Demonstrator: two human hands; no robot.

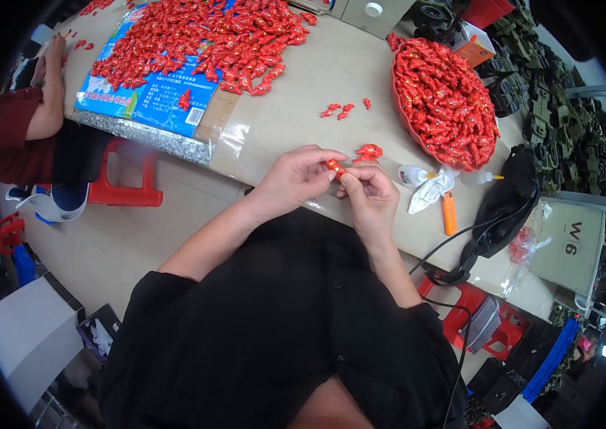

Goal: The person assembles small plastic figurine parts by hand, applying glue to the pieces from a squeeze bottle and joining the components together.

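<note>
Just beyond the table's near edge, both hands meet around a small glossy red piece with gold marks [334, 167]; its exact kind is too small to make out. My left hand [290, 179] pinches it from the left between thumb and fingers. From the right, my right hand [372, 196] also grips it with thumb and forefinger. Fingertips cover part of its surface. Right behind my right hand, a few similar red pieces [369, 151] lie on the table. Farther back sit a few smaller loose red pieces [346, 111].
A large heap of red pieces [196, 36] covers blue printed packaging [181, 118]. At right stand a full red basket [396, 93], white squeeze bottles [411, 176], a crumpled tissue [431, 191], an orange tool [449, 214] and a black bag [507, 207]. Another person's hand [55, 48] works far left.
</note>
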